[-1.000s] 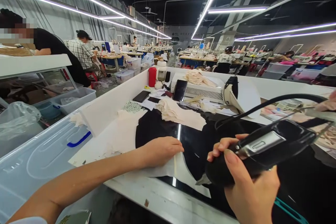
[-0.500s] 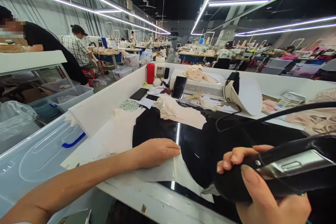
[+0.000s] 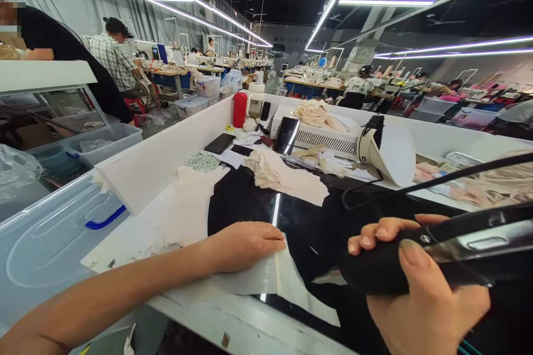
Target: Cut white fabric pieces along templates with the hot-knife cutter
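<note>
My left hand point(image 3: 250, 247) is closed, thumb and fingers together at the upper edge of a pale fabric piece point(image 3: 306, 294). A narrow band runs down the piece, and its right part tapers toward the front edge of the glossy black work surface point(image 3: 233, 205). Much of the left part lies under my hand and forearm. My right hand point(image 3: 420, 283) is wrapped around a black corded hand tool point(image 3: 383, 266) with a silver panel on its body. The tool's pointed metal tip point(image 3: 331, 277) is just beyond the fabric's curved edge, apart from it.
Stacked cream fabric pieces point(image 3: 287, 175) lie ahead, with more cream fabric point(image 3: 187, 199) at left. Phones point(image 3: 287, 134), a red bottle point(image 3: 239, 110) and a white lamp point(image 3: 391, 150) stand behind. The tool's black cable point(image 3: 441, 180) crosses at right. A clear bin point(image 3: 45, 244) stands left.
My right hand has moved the tool up and away from me; its tip has left the fabric's edge. My left hand keeps its place on the fabric. The view has shifted slightly.
</note>
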Action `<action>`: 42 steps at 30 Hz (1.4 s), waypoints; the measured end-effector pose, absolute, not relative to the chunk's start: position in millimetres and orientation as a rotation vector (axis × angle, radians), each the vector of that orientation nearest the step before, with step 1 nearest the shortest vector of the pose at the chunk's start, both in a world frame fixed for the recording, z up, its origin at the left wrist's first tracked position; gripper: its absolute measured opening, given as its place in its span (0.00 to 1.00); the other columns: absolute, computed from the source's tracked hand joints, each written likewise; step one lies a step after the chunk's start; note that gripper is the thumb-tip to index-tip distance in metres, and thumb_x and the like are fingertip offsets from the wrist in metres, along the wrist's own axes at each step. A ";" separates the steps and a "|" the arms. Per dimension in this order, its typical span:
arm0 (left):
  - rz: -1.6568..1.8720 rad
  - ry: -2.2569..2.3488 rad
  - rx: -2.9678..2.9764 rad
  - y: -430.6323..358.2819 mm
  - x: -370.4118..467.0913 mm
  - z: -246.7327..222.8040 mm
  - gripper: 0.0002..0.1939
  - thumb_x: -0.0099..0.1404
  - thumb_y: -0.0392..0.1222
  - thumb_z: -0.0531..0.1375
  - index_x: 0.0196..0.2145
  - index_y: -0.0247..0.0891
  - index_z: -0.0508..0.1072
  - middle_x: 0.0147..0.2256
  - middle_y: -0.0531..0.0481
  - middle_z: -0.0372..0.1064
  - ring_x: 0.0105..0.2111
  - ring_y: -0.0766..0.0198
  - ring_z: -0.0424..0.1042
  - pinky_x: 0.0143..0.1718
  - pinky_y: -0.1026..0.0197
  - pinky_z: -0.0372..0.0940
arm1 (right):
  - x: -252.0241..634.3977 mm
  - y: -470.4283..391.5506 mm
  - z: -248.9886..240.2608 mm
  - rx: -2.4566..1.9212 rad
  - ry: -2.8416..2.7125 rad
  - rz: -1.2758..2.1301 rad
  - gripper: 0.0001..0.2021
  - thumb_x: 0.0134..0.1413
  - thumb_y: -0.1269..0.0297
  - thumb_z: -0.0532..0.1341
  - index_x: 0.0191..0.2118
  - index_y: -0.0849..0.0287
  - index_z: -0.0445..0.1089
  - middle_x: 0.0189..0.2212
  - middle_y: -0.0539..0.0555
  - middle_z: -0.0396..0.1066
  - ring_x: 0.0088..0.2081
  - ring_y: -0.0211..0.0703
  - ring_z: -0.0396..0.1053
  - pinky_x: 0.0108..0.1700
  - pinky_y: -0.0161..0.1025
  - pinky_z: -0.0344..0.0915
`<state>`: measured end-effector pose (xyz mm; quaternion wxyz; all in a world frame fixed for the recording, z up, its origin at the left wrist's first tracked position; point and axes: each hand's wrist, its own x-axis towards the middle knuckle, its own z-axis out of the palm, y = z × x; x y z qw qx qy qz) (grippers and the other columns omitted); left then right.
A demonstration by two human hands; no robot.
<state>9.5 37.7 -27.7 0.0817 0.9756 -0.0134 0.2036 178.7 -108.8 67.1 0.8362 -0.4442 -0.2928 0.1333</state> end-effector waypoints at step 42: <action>0.612 0.010 2.949 33.0 6.5 -23.8 0.14 0.76 0.31 0.55 0.56 0.34 0.75 0.56 0.41 0.75 0.55 0.58 0.76 0.59 0.58 0.71 | 172.7 -61.7 44.1 -0.850 -0.758 0.280 0.21 0.52 0.60 0.74 0.46 0.52 0.64 0.29 0.44 0.70 0.28 0.39 0.69 0.28 0.38 0.72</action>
